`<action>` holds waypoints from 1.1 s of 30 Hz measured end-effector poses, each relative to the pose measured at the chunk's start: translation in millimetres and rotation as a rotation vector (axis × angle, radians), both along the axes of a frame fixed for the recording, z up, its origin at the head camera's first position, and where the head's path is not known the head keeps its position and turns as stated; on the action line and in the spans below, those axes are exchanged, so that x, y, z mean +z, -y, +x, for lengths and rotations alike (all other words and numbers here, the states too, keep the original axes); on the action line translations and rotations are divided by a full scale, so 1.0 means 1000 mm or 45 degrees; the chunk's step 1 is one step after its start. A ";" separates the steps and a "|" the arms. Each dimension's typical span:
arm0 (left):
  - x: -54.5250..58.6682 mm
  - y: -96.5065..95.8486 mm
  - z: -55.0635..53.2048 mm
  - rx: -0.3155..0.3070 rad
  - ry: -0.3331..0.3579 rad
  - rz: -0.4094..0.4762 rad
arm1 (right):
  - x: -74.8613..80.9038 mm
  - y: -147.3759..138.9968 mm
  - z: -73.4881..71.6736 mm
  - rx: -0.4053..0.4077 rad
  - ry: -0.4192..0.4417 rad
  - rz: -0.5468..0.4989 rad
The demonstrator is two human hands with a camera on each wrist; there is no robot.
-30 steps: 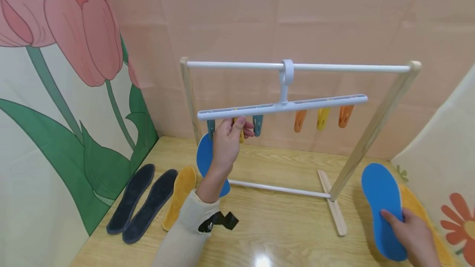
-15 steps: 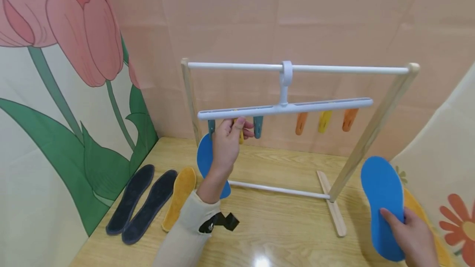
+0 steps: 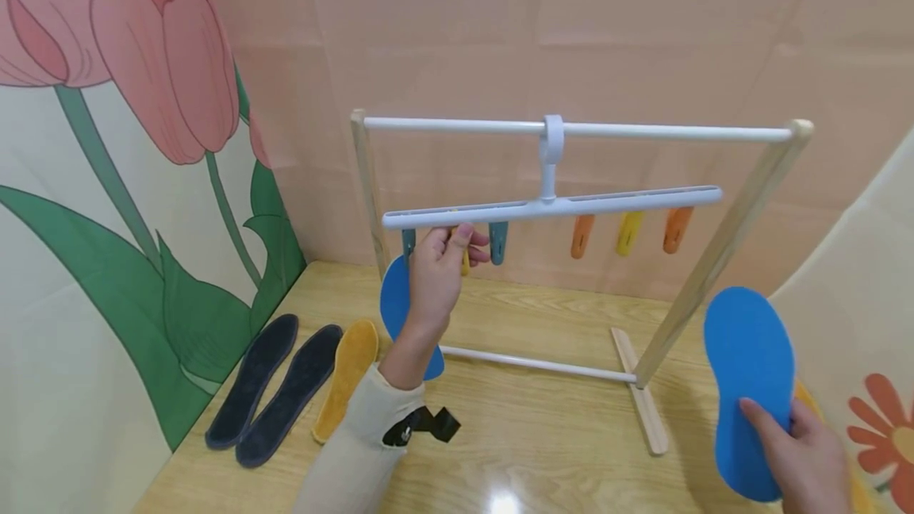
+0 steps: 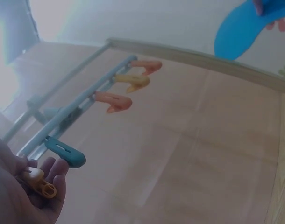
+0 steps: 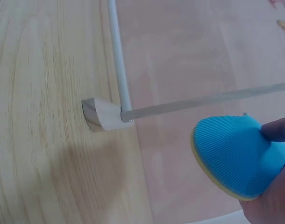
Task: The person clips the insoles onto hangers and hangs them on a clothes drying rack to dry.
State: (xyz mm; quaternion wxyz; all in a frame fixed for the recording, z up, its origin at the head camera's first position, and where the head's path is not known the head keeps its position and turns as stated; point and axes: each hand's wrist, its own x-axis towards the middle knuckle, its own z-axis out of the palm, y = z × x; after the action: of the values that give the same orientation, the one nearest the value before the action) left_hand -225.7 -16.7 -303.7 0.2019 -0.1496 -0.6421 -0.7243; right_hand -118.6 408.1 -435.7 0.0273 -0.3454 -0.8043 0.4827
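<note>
My left hand (image 3: pixel 437 272) pinches a yellow clothespin (image 4: pixel 37 181) under the left half of a pale blue clip hanger (image 3: pixel 471 215). Beside those fingers hangs a teal clothespin (image 3: pixel 497 243). At the hanger's left end another teal clothespin (image 3: pixel 408 244) holds a blue insole (image 3: pixel 395 296), partly hidden behind my left hand and wrist. Over at the right, my right hand (image 3: pixel 807 450) grips a second blue insole (image 3: pixel 748 363) with the thumb across its face. The right wrist view shows this insole's ribbed blue side and yellowish edge (image 5: pixel 212 178).
The hanger hooks over the white top bar (image 3: pixel 657 132) of a wooden-sided rack (image 3: pixel 721 260). Orange and yellow clothespins (image 3: pixel 628 233) hang on its right half. Two dark insoles (image 3: pixel 289 395) and a yellow insole (image 3: pixel 346 379) lie at left. Another yellow insole (image 3: pixel 862 490) lies at right.
My right hand has raised the blue insole a little, now more upright. The hanger's right end has swung slightly to the right. My left hand stays at the yellow clothespin.
</note>
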 end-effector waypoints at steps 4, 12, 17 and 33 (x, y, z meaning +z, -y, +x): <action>0.000 0.001 -0.001 0.000 -0.004 0.001 | 0.002 0.002 -0.001 -0.049 -0.062 -0.035; 0.001 0.002 0.001 -0.005 0.010 0.001 | 0.010 0.017 0.006 -0.103 -0.135 -0.078; 0.002 0.004 0.000 -0.006 0.022 -0.008 | 0.012 0.033 0.009 -0.078 -0.260 -0.117; 0.002 0.009 -0.004 -0.008 0.040 -0.003 | 0.001 0.068 0.008 0.352 -0.704 -0.320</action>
State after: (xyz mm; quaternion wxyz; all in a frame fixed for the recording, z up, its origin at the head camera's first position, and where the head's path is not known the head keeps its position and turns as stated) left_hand -230.0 -25.2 -301.8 0.1893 -0.1407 -0.6454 -0.7266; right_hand -110.9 340.0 -434.7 0.1360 -0.0897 -0.7398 0.6528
